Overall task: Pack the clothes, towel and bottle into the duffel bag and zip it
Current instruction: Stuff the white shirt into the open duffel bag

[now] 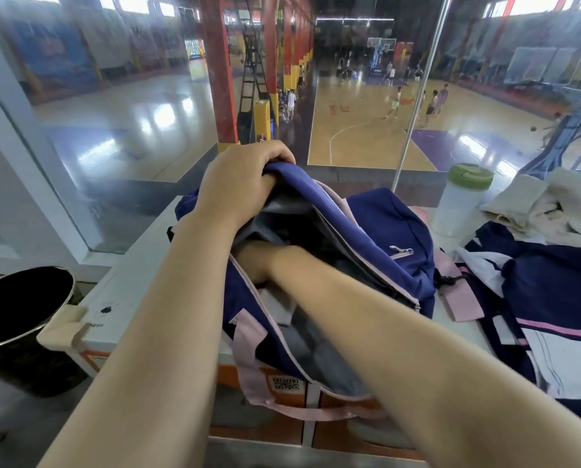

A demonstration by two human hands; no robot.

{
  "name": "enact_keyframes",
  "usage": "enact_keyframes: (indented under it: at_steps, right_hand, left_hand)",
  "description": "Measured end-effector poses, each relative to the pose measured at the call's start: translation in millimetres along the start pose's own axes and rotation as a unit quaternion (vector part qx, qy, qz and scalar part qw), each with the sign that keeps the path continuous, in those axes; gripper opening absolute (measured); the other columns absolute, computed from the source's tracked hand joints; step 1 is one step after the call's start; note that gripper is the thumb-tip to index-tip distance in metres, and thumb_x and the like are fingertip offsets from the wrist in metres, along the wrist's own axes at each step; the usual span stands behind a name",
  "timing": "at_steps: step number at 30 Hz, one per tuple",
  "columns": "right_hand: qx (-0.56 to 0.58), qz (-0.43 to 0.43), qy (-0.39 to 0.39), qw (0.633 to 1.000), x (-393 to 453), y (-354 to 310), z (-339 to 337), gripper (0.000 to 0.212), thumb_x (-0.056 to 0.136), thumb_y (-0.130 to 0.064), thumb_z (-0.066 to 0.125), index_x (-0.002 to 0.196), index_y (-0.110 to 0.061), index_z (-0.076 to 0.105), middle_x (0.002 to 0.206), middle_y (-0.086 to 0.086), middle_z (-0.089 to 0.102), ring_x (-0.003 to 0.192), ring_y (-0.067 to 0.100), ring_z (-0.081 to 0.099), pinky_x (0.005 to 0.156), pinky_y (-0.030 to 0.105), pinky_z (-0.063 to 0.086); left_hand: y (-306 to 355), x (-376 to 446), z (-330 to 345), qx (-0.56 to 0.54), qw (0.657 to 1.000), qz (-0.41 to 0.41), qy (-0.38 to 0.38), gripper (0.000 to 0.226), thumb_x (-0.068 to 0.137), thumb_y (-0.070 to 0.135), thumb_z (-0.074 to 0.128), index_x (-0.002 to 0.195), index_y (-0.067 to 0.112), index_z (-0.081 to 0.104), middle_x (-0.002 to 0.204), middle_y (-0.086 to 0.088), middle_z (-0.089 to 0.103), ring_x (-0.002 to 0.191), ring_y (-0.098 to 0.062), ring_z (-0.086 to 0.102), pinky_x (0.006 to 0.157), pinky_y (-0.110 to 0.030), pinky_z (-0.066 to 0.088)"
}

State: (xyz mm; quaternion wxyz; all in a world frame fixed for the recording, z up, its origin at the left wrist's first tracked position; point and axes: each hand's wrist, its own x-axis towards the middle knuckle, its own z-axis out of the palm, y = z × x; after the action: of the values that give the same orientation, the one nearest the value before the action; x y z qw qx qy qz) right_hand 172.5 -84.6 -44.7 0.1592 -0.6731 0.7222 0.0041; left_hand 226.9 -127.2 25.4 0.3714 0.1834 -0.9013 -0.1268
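Head view shows a white counter [137, 265] by glass over a basketball court, where the navy duffel bag [376, 231] gapes open, left hand [238, 184] gripping its raised edge, right hand [255, 261] inside, fingers hidden, bottle [461, 204], towel [535, 204] and clothes [545, 292] alongside.

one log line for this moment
left hand: holds duffel bag flap up | right hand: inside bag, grip unseen | bottle, towel, clothes: unpacked

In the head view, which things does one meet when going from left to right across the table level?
Black bin → left hand gripping the duffel bag → bottle → towel.
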Motion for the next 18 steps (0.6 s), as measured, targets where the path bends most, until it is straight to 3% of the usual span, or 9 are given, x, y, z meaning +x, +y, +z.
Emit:
enact_keyframes:
  at_steps: [2,3,6,9,13,16,18]
  right_hand:
    - [0.005,-0.011,0.033,0.999,-19,11,-7,0.036,0.092,-0.041,0.05,0.117,-0.018,0.063,0.12,0.002,0.064,0.105,0.022,0.058,0.085,0.028,0.043]
    - [0.007,-0.018,0.038,0.999,-28,17,-8,0.041,0.091,-0.047,0.05,0.122,-0.023,0.06,0.124,-0.001,0.062,0.109,0.021,0.057,0.087,0.028,0.043]
    - [0.001,-0.019,0.003,1.0,-39,25,5,0.056,0.089,-0.053,0.047,0.14,-0.032,0.041,0.145,-0.002,0.046,0.133,0.022,0.041,0.106,0.033,0.035]
    - [-0.018,-0.024,0.016,0.999,-32,19,24,0.058,0.091,-0.051,0.043,0.145,-0.031,0.032,0.148,0.004,0.039,0.137,0.026,0.035,0.109,0.039,0.032]
    - [-0.04,-0.018,0.031,0.999,-26,14,28,0.056,0.093,-0.048,0.039,0.145,-0.028,0.032,0.146,0.007,0.04,0.135,0.029,0.037,0.107,0.043,0.032]
    - [-0.048,-0.013,0.042,0.998,-30,16,27,0.061,0.093,-0.053,0.037,0.148,-0.029,0.025,0.15,0.007,0.035,0.137,0.029,0.033,0.109,0.047,0.028]
    - [-0.038,-0.006,0.067,0.997,-39,20,23,0.063,0.093,-0.06,0.032,0.147,-0.029,0.027,0.15,0.006,0.035,0.136,0.03,0.034,0.109,0.047,0.026]
  left_hand:
    - [-1,0,-1,-0.002,1.0,-0.002,-0.003,0.037,0.076,0.013,0.046,0.1,0.03,0.068,0.095,0.007,0.071,0.09,-0.016,0.062,0.083,-0.042,0.05]
    - [-2,0,-2,-0.004,1.0,-0.006,-0.003,0.038,0.075,0.014,0.045,0.1,0.031,0.068,0.096,0.008,0.071,0.09,-0.016,0.062,0.083,-0.042,0.05]
    - [-4,-1,-4,-0.006,1.0,-0.012,-0.003,0.038,0.074,0.015,0.044,0.1,0.031,0.068,0.096,0.009,0.071,0.09,-0.016,0.062,0.083,-0.041,0.051]
    - [-4,-2,-4,-0.007,1.0,-0.001,-0.003,0.037,0.077,0.011,0.046,0.1,0.027,0.069,0.097,0.006,0.071,0.091,-0.017,0.063,0.084,-0.038,0.05]
    - [-1,-4,-6,-0.012,1.0,0.008,-0.01,0.037,0.078,0.007,0.045,0.101,0.02,0.071,0.096,0.001,0.071,0.089,-0.018,0.063,0.083,-0.033,0.049]
    - [0,-5,-7,-0.01,1.0,0.0,-0.011,0.035,0.081,0.001,0.047,0.101,0.017,0.071,0.097,0.0,0.071,0.089,-0.017,0.061,0.08,-0.028,0.045]
    - [1,-5,-6,0.0,1.0,-0.01,-0.02,0.035,0.082,0.003,0.048,0.102,0.021,0.07,0.098,0.002,0.071,0.09,-0.018,0.061,0.081,-0.032,0.047]
